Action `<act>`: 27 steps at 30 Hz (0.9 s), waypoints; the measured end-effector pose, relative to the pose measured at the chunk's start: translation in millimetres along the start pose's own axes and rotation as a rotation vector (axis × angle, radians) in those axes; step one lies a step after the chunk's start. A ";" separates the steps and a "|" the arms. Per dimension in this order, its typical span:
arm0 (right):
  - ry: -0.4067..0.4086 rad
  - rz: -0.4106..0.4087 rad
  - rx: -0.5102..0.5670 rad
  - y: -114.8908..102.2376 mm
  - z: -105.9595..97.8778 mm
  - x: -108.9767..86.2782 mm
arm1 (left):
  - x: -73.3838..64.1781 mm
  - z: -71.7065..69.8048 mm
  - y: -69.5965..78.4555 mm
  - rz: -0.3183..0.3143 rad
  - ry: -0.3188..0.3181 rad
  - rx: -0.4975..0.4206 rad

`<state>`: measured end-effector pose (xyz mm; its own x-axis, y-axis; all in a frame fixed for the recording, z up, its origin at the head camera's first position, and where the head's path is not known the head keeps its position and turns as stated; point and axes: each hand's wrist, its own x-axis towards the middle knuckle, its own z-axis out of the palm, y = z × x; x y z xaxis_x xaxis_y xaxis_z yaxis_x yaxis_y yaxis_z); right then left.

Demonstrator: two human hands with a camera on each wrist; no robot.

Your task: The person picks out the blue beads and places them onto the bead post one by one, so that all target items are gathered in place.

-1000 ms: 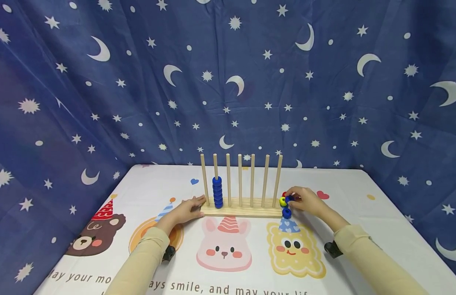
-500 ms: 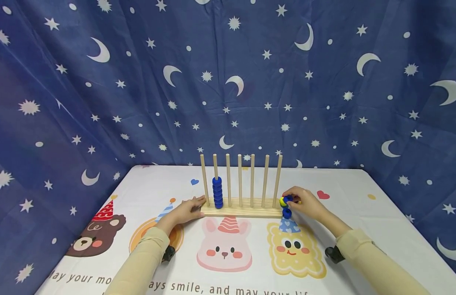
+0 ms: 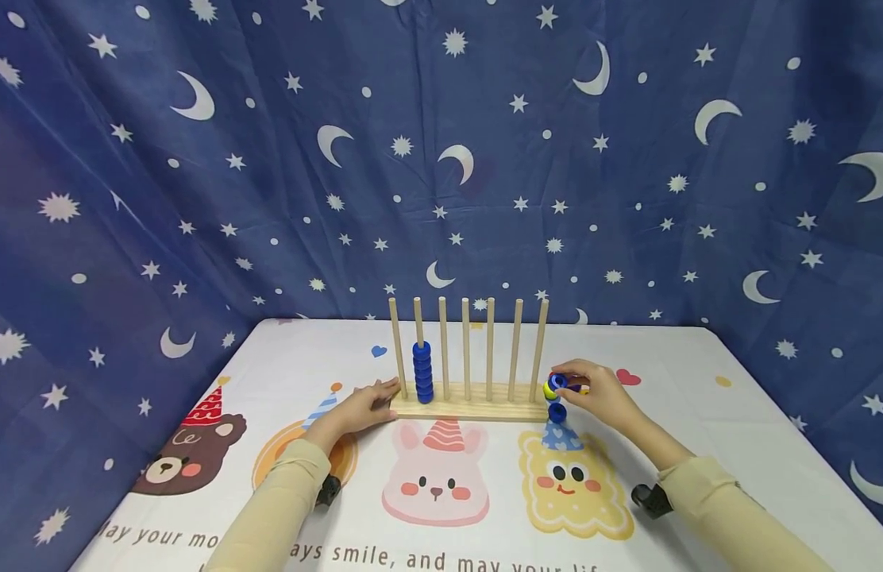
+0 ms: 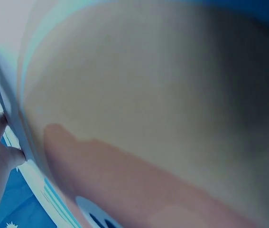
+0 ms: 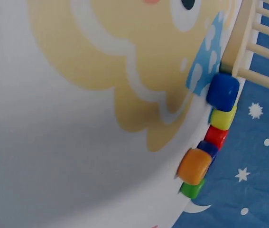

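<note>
A wooden peg rack (image 3: 477, 407) with several upright pegs stands mid-table. Blue beads (image 3: 423, 373) are stacked on its second peg from the left. My left hand (image 3: 360, 409) rests against the left end of the base, fingers extended; its fingers also show at the edge of the left wrist view. At the rack's right end, my right hand (image 3: 595, 389) pinches a blue bead (image 3: 557, 382) between thumb and fingers, its hole showing. Just in front lies another blue bead (image 3: 557, 412). A yellow bead (image 3: 549, 392) is partly hidden behind the held one. The right wrist view shows no hand.
Loose beads lie off the rack's right end: yellow (image 5: 223, 118), red (image 5: 216, 137), an orange bead (image 5: 194, 166) and a green bead (image 5: 192, 188) among them. The white printed tablecloth (image 3: 441, 469) covers the table. A blue star-patterned curtain (image 3: 441, 199) hangs behind.
The right fingers have closed on a blue bead and tilted it, so its hole now faces the head camera. My left hand and the stacked beads have stayed in place.
</note>
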<state>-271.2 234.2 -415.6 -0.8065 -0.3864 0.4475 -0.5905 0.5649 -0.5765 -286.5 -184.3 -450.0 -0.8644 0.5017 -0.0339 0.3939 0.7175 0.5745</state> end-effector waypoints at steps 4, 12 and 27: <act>0.015 -0.043 -0.009 -7.8 0.1 -0.1 | -1.1 -2.5 1.0 0.034 0.005 -0.004; 0.007 -0.109 -0.029 -28.5 -0.1 1.8 | -4.2 -0.8 -1.7 0.014 0.000 -0.022; -0.081 -0.215 -0.017 -49.0 12.4 5.2 | -0.9 -1.3 -0.9 0.031 -0.002 -0.029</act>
<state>-246.8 195.5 -393.4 -0.6624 -0.5558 0.5024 -0.7490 0.4753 -0.4617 -286.5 -186.0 -449.4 -0.8512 0.5246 -0.0172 0.4114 0.6871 0.5989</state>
